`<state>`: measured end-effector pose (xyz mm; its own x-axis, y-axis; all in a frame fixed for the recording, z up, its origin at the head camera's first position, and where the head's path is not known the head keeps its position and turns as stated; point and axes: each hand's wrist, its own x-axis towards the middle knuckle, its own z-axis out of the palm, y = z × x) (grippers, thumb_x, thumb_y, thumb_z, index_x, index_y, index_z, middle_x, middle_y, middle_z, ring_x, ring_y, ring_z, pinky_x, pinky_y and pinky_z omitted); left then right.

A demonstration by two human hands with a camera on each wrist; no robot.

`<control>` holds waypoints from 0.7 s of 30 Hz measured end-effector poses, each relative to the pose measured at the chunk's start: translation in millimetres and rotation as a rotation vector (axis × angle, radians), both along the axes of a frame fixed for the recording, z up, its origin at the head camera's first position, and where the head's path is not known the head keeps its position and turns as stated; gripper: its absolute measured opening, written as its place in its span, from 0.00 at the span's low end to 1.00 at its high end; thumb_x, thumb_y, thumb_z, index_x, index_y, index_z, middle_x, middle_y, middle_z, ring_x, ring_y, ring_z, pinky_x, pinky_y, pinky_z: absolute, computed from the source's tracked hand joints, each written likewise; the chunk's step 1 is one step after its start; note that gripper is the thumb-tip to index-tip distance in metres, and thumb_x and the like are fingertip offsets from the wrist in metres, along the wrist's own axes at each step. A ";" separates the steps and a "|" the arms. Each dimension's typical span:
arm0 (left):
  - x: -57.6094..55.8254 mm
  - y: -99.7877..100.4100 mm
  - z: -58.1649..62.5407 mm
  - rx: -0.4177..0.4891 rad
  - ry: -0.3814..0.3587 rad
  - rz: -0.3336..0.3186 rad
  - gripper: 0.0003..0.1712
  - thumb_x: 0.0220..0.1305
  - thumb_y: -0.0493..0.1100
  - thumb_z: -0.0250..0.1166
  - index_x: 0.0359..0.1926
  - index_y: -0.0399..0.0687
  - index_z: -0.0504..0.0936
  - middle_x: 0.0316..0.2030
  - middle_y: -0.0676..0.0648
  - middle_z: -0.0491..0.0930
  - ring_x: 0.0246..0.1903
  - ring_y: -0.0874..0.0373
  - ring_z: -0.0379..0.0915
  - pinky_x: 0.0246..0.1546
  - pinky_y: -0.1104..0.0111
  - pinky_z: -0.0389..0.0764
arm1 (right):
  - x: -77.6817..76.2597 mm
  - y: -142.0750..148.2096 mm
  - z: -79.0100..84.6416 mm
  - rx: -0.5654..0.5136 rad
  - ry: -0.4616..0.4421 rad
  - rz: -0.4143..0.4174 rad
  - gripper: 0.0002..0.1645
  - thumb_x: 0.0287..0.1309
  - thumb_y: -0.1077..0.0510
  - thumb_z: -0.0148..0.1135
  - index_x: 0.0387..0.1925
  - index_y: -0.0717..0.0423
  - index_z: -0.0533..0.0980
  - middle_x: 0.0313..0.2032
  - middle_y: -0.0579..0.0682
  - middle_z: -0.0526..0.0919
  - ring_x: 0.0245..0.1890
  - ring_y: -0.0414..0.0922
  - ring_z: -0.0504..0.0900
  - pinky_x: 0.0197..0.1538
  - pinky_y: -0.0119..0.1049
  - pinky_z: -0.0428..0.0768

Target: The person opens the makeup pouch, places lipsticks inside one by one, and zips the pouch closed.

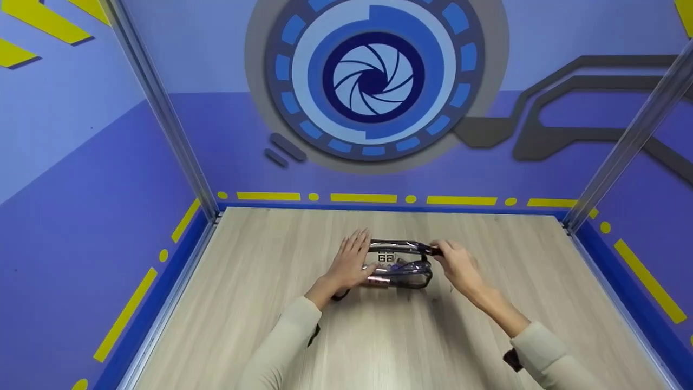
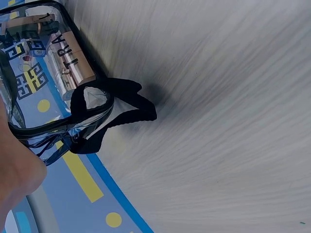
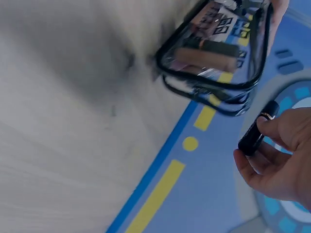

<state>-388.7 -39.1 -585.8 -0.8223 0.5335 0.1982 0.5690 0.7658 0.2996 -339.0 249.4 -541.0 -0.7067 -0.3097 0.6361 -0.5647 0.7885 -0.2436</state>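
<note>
A clear cosmetic bag (image 1: 411,281) with black edging stands on the table, its top parted. My left hand (image 1: 349,262) holds its left end, with the thumb toward me and the fingers along the far side. Through the plastic, the left wrist view shows a pinkish tube (image 2: 77,60) and other small cosmetics. A black strap (image 2: 131,114) loops off the bag's end. Just off the bag's right end, my right hand (image 1: 459,268) pinches a black lipstick tube (image 3: 257,128) with a thin gold band between thumb and fingers. The left fingertips are partly hidden by the bag in the wrist views.
The bag rests on a pale wood-grain table (image 1: 260,325). Blue printed panels (image 1: 216,146) rise at the back and both sides, with metal posts (image 1: 162,108) in the corners.
</note>
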 end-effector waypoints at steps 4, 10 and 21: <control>-0.2 -0.3 -0.1 0.008 0.010 0.000 0.45 0.74 0.54 0.54 0.79 0.33 0.50 0.80 0.36 0.50 0.80 0.38 0.43 0.78 0.41 0.50 | -4.8 -21.7 5.0 0.112 0.063 0.065 0.13 0.52 0.75 0.69 0.40 0.63 0.81 0.34 0.58 0.84 0.34 0.58 0.85 0.37 0.51 0.84; -1.9 -0.8 -3.9 0.001 0.007 0.006 0.45 0.75 0.54 0.53 0.80 0.34 0.48 0.81 0.37 0.48 0.81 0.40 0.42 0.79 0.43 0.47 | -8.2 -48.3 5.6 0.334 0.000 0.094 0.17 0.46 0.76 0.70 0.39 0.60 0.84 0.36 0.56 0.84 0.37 0.54 0.82 0.38 0.47 0.85; -3.4 1.2 -5.0 -0.016 -0.005 0.027 0.46 0.75 0.57 0.53 0.81 0.38 0.46 0.82 0.41 0.47 0.82 0.43 0.40 0.81 0.46 0.45 | -24.1 -61.0 -3.9 0.291 -0.177 0.290 0.09 0.54 0.75 0.66 0.31 0.62 0.85 0.31 0.55 0.87 0.33 0.51 0.86 0.38 0.46 0.85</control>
<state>-392.1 -38.0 -590.8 -0.8375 0.5140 0.1855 0.5464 0.7857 0.2901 -363.1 188.4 -544.9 -0.6543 -0.6592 0.3706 -0.7422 0.6536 -0.1479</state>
